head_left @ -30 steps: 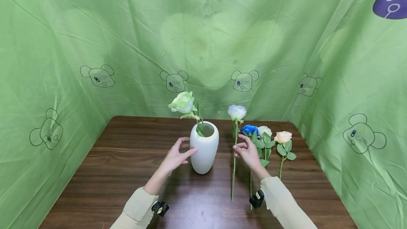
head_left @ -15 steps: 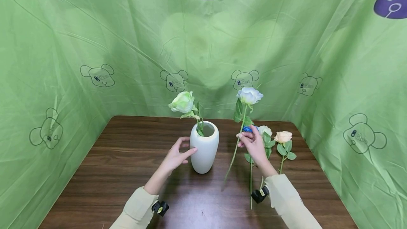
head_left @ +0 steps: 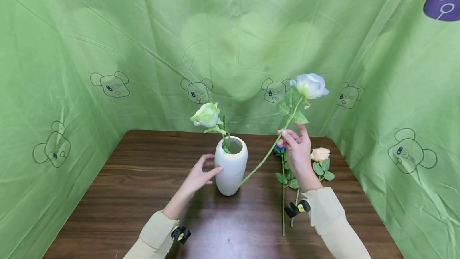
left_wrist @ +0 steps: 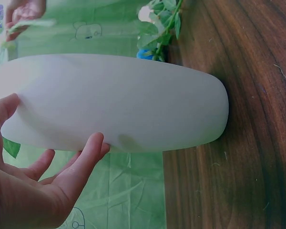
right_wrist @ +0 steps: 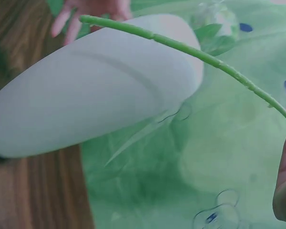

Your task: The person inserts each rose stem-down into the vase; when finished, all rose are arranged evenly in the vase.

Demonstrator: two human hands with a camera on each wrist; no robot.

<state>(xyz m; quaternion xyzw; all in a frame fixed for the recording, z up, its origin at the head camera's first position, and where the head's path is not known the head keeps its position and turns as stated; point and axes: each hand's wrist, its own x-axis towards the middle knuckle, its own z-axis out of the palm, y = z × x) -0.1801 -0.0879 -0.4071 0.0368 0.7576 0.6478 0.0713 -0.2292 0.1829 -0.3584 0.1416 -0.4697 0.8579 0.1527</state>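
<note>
A white vase (head_left: 231, 171) stands upright on the table, with a pale green rose (head_left: 206, 115) in its mouth leaning left. My left hand (head_left: 199, 175) holds the vase's left side, thumb in front and fingers round toward the back; the left wrist view shows the fingertips (left_wrist: 96, 138) against its wall. Between thumb and fingers my right hand (head_left: 299, 149) pinches the stem of a pale blue-white rose (head_left: 310, 86), raised to the vase's right. That rose tilts, its bloom up to the right. The stem's lower end (right_wrist: 88, 19) overlaps the vase in the right wrist view.
On the table (head_left: 143, 179) right of the vase lie a blue rose (head_left: 278, 150) and a peach rose (head_left: 320, 154), partly behind the right hand and forearm. A white rose (left_wrist: 146, 13) also lies there. Green cloth (head_left: 161, 51) hangs round the table's back and sides.
My right hand has lifted the pale blue-white rose up and to the right, tilting it so the stem's lower end swings toward the vase. My left hand and the vase have stayed put.
</note>
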